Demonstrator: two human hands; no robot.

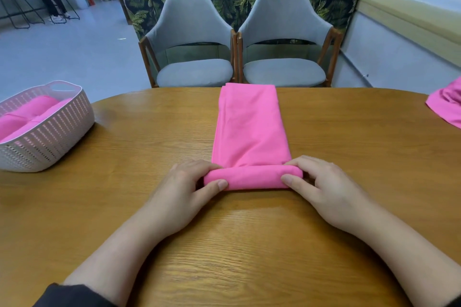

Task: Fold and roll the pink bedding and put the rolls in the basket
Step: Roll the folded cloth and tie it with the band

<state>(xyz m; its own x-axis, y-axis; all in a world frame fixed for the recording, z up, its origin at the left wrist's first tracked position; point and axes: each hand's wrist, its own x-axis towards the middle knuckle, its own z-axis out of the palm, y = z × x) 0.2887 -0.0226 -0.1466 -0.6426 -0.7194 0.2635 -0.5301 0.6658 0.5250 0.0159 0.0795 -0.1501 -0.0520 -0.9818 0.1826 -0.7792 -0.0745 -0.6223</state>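
Note:
A pink bedding strip [249, 122] lies folded long and narrow on the wooden table [149, 137], running away from me to the far edge. Its near end is wound into a small roll [253, 178]. My left hand [189, 187] grips the roll's left end, fingers curled over the top and thumb at the front. My right hand [321, 184] grips the right end the same way. A white perforated basket [50, 137] stands at the left edge of the table with pink rolls [27, 114] lying inside it.
More loose pink bedding [446, 104] lies at the table's right edge. Two grey chairs [194, 57] stand behind the far side of the table, with a leaf-patterned sofa back behind them. A person stands far off at the back left.

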